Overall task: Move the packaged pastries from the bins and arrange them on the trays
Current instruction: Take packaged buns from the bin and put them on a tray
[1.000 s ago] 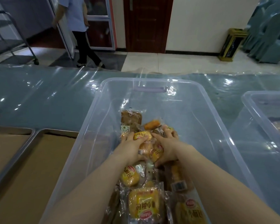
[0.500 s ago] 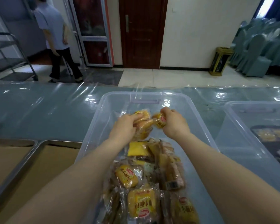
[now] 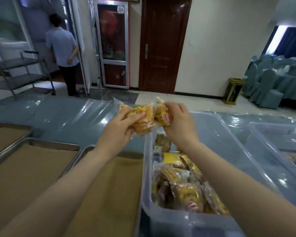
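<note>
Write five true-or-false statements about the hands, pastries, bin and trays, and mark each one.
1. The left hand and right hand both grip packaged pastries. True.
2. The gripped pastries rest on a tray. False: they are held up in the air.
3. The bin has pastries in it. True.
4. The trays are full of pastries. False: the parts in view show only brown lining.
5. The trays lie to the right of the bin. False: they lie to its left.
</note>
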The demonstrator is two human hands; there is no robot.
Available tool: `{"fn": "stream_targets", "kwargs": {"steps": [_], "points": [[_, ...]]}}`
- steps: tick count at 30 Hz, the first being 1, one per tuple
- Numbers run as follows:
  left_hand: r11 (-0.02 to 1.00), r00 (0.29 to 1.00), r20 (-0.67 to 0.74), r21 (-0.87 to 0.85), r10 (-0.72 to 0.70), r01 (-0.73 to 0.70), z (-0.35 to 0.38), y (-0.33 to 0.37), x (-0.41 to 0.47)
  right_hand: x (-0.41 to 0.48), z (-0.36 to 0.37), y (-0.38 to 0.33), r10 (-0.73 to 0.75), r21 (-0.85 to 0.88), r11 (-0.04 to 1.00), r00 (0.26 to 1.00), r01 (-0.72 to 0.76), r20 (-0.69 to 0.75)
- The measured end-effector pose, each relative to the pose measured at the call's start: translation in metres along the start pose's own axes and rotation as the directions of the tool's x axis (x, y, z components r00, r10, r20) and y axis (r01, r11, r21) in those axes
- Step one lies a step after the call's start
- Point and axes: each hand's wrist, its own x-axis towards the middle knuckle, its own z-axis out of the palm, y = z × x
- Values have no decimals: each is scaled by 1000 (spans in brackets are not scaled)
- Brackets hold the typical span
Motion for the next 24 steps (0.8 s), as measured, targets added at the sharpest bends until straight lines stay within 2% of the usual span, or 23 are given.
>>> {"fn": "stream_targets", "kwargs": {"steps": [4, 13, 20, 24], "points": [[996, 996, -62, 58, -58, 62, -82, -54, -60, -14, 54, -98, -80, 51, 996, 996, 78, 36], [959, 969, -81, 143, -233, 243, -259, -187, -221, -89, 220, -308, -128, 292, 955, 967, 59, 222], [906, 920, -76, 157, -386, 393, -312, -273, -298, -120, 320, -386, -152, 331, 943, 919, 25, 364], [871, 890, -80, 181, -449, 456, -329, -322, -323, -134, 387, -423, -90, 390, 915, 894, -100, 439]]}}
